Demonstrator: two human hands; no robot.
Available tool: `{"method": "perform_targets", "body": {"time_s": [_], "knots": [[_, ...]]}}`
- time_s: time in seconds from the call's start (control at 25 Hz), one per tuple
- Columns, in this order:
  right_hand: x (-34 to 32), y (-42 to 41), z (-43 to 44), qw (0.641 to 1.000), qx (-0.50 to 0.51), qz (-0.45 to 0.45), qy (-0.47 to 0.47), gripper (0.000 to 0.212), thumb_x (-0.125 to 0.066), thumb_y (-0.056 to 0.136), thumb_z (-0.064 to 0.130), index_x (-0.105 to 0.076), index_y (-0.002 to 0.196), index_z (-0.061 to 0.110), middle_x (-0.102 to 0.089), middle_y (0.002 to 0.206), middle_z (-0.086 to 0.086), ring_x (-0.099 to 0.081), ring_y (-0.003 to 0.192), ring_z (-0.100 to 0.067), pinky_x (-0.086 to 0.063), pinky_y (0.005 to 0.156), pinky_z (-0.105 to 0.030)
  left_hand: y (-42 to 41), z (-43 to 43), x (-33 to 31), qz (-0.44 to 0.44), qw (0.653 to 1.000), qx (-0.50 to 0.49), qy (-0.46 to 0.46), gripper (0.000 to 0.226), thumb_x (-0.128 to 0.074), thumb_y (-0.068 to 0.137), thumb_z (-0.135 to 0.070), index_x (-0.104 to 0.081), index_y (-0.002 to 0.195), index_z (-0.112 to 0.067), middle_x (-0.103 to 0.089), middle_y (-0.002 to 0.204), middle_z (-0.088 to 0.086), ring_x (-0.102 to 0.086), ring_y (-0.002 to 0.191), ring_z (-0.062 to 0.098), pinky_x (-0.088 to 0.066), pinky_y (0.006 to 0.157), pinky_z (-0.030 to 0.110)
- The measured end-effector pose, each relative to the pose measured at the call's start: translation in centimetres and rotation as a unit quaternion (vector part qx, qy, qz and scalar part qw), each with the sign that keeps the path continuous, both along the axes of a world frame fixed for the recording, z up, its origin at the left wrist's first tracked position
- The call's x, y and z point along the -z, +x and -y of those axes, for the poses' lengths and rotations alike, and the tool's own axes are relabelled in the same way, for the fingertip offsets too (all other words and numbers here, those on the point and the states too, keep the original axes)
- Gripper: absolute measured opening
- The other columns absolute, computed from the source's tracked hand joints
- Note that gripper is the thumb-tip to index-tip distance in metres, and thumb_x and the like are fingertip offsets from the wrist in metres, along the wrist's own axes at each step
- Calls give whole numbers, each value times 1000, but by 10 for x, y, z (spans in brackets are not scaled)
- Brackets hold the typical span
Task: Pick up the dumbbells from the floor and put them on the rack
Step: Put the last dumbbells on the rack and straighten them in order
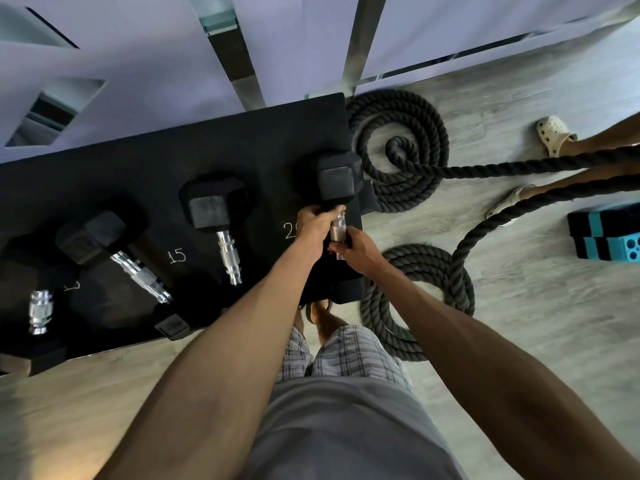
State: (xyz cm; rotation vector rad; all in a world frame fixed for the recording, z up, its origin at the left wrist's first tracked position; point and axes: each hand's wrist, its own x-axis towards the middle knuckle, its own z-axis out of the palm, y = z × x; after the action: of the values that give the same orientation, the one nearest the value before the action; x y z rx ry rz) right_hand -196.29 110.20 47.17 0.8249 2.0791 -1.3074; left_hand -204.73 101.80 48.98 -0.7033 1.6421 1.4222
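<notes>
Both my hands grip a dumbbell (337, 188) at the rack's (138, 174) right end.

The black rack stands on a pale wood floor (519, 323) against a white wall (138, 64), with coiled rope (398, 150) beside it. My left hand (313, 225) wraps the steel handle just under the hex head; my right hand (353, 245) clasps it lower. Both arms reach straight down. Other dumbbells (214, 209) sit along the rack.

Both hands — left hand (313, 225), right hand (356, 247) — grip one dumbbell (337, 181), seemingly over the rack (138, 174).
</notes>
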Motion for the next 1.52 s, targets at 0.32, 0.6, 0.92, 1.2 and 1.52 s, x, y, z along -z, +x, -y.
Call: {"method": "perform_targets", "body": {"time_s": [0.32,0.6,0.92,1.2,1.52], "knots": [[-24,21,10,985,50,-104,131,28,-56,89,28,-54,112,13,-65,103,-8,-62,94,-27,-52,77,-40,5,41,-18,-111,985,117,-67,27,-66,90,-14,-67,116,-10,-72,108,8,-68,98,17,-55,88,28],[-33,-9,4,994,47,-9,97,53,-69,86,28,-49,127,3,-64,121,-12,-61,111,-29,-44,84,-30,0,62,-19,-97,994,51,-5,26,-65,89,-9,-66,114,-14,-71,111,9,-67,105,19,-54,95,32],[-11,-11,18,994,61,-29,88,32,-61,92,15,-49,117,-2,-64,111,-19,-61,101,-36,-38,74,-33,-5,7,-20,33,996,-50,59,32,-62,84,2,-51,114,5,-63,100,19,-63,91,27,-51,69,30],[-16,-29,14,992,56,-77,86,32,-59,92,12,-49,120,0,-67,108,-18,-63,100,-37,-40,73,-32,-25,5,-14,-13,998,-53,29,25,-67,81,-6,-51,100,-4,-66,109,21,-66,103,32,-54,95,43],[-17,-37,12,995,28,-64,72,35,-59,93,16,-48,123,1,-67,111,-16,-62,102,-35,-37,75,-30,-31,8,-12,-13,999,-31,20,50,-74,69,-20,-60,113,0,-71,108,16,-69,103,27,-52,100,43]]}}
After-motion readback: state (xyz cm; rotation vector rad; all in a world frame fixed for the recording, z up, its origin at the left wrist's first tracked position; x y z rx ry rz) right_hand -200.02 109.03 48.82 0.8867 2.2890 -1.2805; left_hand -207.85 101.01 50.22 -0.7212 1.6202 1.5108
